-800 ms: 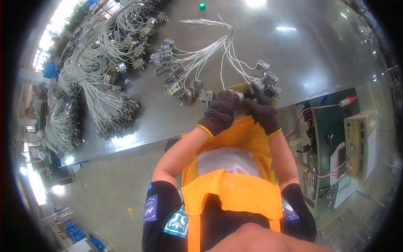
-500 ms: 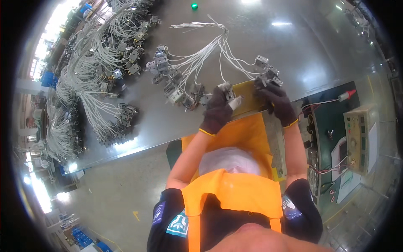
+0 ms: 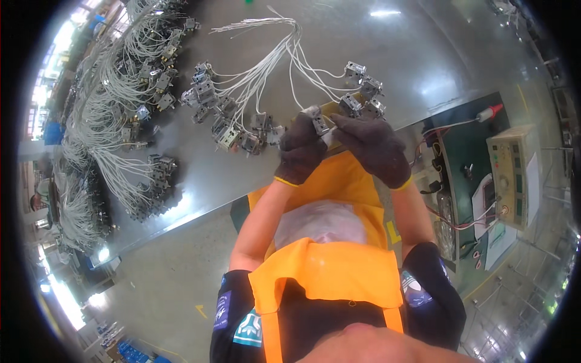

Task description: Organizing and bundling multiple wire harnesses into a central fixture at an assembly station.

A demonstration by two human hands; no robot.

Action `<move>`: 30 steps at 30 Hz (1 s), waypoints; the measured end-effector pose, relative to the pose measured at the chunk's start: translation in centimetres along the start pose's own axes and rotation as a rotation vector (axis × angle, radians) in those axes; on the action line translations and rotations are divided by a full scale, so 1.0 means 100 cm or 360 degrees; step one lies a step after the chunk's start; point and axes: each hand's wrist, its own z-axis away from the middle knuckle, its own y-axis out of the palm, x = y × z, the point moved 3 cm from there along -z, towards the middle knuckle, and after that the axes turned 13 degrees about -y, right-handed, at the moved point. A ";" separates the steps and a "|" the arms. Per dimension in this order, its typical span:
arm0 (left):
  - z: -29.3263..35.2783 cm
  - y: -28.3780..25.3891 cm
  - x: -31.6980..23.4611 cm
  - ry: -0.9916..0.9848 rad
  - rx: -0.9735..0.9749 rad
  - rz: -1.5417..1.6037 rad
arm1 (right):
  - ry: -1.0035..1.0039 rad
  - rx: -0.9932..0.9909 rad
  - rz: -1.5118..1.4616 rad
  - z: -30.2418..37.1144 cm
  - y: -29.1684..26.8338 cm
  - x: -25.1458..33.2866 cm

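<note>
My left hand (image 3: 301, 151), in a dark glove with a yellow cuff, grips a small silvery metal-cased block (image 3: 319, 123) on a white wire. A small white piece shows below the block between the hands. My right hand (image 3: 376, 150), gloved alike, is closed with its fingertips against the block's right side; what they pinch is hidden. The block belongs to a wire harness (image 3: 266, 60), a bundle of white wires fanning out to several metal blocks. One group of blocks (image 3: 218, 115) lies left of my hands, another (image 3: 362, 91) just beyond my right fingers.
Large heaps of similar wired blocks (image 3: 115, 97) cover the left side of the grey metal table (image 3: 423, 36). At the right, a beige instrument box (image 3: 511, 178) with leads and a red-tipped probe (image 3: 489, 113) stands on a green surface. Scissors (image 3: 478, 260) lie near it.
My right hand has left the right-hand group of blocks and come left to the block in my left hand. The whole view has shifted slightly.
</note>
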 end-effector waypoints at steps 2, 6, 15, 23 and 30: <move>0.002 0.002 0.002 -0.0173 -0.0035 0.0152 | 0.0064 -0.0131 -0.0270 0.003 -0.006 -0.001; -0.001 0.014 -0.006 -0.0083 -0.0014 0.0137 | 0.0050 -0.0017 -0.0176 0.006 0.003 -0.011; -0.020 0.009 -0.021 0.0072 0.0104 -0.0239 | 0.0245 0.0468 0.0172 -0.007 0.021 -0.023; -0.005 0.007 -0.018 0.0083 0.0183 -0.0076 | 0.0011 0.0132 0.0288 0.005 0.025 -0.011; -0.007 -0.063 -0.011 0.0450 0.0283 -0.0941 | 0.0292 -0.0008 -0.0778 0.016 0.027 0.007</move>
